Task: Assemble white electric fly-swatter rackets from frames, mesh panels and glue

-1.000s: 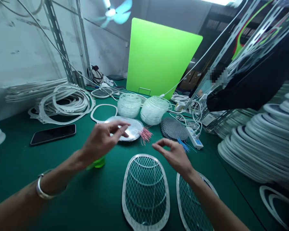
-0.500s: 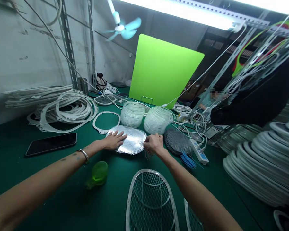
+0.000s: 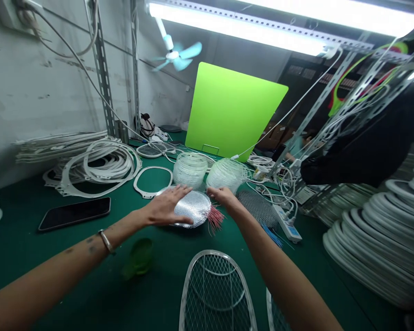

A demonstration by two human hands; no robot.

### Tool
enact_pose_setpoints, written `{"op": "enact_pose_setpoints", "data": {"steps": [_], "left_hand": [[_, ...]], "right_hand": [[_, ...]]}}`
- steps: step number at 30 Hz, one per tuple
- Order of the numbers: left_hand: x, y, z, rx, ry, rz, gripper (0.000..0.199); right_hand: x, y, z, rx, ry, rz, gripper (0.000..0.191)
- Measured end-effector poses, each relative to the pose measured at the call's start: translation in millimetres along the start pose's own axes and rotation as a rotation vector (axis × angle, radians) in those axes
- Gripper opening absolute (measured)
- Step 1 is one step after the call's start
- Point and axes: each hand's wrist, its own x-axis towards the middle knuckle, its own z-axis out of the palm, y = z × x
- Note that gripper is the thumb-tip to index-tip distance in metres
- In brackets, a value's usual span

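Observation:
Silvery oval mesh sheets (image 3: pixel 193 208) lie on the green table (image 3: pixel 106 257). Over their left part is my left hand (image 3: pixel 169 205), fingers spread, thumb apart, holding nothing. At their right edge my right hand (image 3: pixel 222 195) is closed with its fingertips pinched; what they hold, if anything, is too small to make out. Just below that hand, a bundle of red wires (image 3: pixel 215 219) sticks out from the mesh edge. Two white round stacks, one on the left (image 3: pixel 189 169) and one on the right (image 3: pixel 227 175), stand behind the mesh.
A phone (image 3: pixel 75 214) and white ring frames (image 3: pixel 100 168) are at left. Near me are a green cup (image 3: pixel 140 255) and a netted oval frame (image 3: pixel 215 294). Dark mesh (image 3: pixel 257 207), blue wires (image 3: pixel 272 235), a power strip (image 3: pixel 287 224) and stacked rings (image 3: pixel 376 243) stand right.
My left hand has lifted off the mesh, its thumb now spread. My right hand has moved up slightly, exposing the red wires. The camera view has tilted up a little.

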Motion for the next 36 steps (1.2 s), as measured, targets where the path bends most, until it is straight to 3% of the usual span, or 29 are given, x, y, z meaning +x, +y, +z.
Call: {"op": "enact_pose_setpoints", "data": {"steps": [3,7,10,12,14,16,19,23,30,33,36], "left_hand": [[-0.6,14.1,-3.0,0.218,0.175,0.049,0.04],[-6.7,31.0,-23.9,0.262,0.307,0.045,0.039],[-21.6,59.6,-41.7,0.259,0.456,0.341,0.039],[-41.2,85.5,-42.5,0.184,0.501,0.582,0.043],[-68.5,110.6,-31.3,0.072,0.412,0.68,0.048],[-99.8,129.3,-11.0,-0.033,0.24,0.667,0.054],[-141.4,142.9,22.2,-0.142,0.137,0.606,0.055],[-162.8,145.5,44.1,-0.196,0.151,0.536,0.051],[-148.7,136.3,41.2,-0.16,0.054,0.423,0.083],[-149.5,131.0,42.2,-0.284,0.05,0.266,0.07],[-149.7,131.0,43.1,-0.448,0.075,0.1,0.051]], "right_hand": [[-14.8,-9.7,0.5,0.127,-0.064,0.09,0.029],[-68.6,-12.4,-21.9,0.365,-0.1,0.172,0.061],[-140.8,2.4,-36.5,0.67,-0.162,0.201,0.079],[-195.8,24.1,-33.7,0.847,-0.043,0.22,0.081],[-246.5,54.1,-20.9,0.917,0.018,0.256,0.077],[-287.3,86.3,-3.4,0.974,0.078,0.441,0.08],[-326.9,123.5,18.2,1.015,0.145,0.667,0.093],[-345.4,135.0,27.9,1.037,0.157,0.685,0.099],[-331.5,129.3,20.2,1.025,0.205,0.616,0.106],[-330.5,138.0,12.2,0.978,0.234,0.658,0.109],[-329.6,142.6,9.3,0.937,0.185,0.718,0.107]]}}
